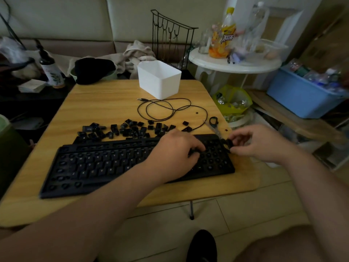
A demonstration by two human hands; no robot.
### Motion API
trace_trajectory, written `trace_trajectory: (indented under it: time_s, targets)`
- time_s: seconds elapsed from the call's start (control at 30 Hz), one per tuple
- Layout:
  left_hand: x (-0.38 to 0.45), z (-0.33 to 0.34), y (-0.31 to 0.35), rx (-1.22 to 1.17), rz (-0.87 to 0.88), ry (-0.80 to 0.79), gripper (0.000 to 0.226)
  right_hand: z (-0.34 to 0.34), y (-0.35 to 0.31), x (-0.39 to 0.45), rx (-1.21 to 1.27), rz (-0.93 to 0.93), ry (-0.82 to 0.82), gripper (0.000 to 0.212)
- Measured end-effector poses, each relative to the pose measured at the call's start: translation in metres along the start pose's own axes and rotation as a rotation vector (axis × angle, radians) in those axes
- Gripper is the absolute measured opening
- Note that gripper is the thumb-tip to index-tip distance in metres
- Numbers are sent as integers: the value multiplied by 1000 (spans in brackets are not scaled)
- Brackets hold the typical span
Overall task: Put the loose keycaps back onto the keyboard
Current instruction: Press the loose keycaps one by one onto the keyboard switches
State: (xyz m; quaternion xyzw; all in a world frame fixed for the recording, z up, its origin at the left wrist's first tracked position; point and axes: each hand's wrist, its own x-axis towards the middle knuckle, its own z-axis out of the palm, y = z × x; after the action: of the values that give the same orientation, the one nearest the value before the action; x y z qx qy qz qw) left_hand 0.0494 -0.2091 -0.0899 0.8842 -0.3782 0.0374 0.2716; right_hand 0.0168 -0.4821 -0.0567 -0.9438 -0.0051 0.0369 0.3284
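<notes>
Keycaps — small black plastic keycaps (130,128) on wooden counter (105,103): light, stiff; pinch by sides | left hand (175,148) fingers curled, pressing black keyboard (94,167) | right hand (251,142) fingers pinch 1 dark piece, probably a keycap (229,143)

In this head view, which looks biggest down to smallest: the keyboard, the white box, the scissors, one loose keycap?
1. keyboard
2. white box
3. scissors, partly hidden by the right hand
4. loose keycap
The box stands farther from the camera, so its true size is less sure.
</notes>
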Motion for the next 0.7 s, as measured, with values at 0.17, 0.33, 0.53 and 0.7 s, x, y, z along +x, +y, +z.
trace_trajectory:
  time_s: [0.17, 0.33, 0.53, 0.7]
  targets:
    - [-6, 13, 0, 61, 16, -67, 27, 8, 1, 16, -116, -30, -53, 37]
    - [-7, 15, 0, 89, 6, -91, 28, 10, -4, 24, -217, -36, -158, 37]
    - [-9, 20, 2, 97, -1, -78, 27, 11, -7, 25, -285, -12, -174, 40]
    - [-9, 22, 2, 103, 3, -78, 28, 11, -14, 24, -376, -9, -170, 42]
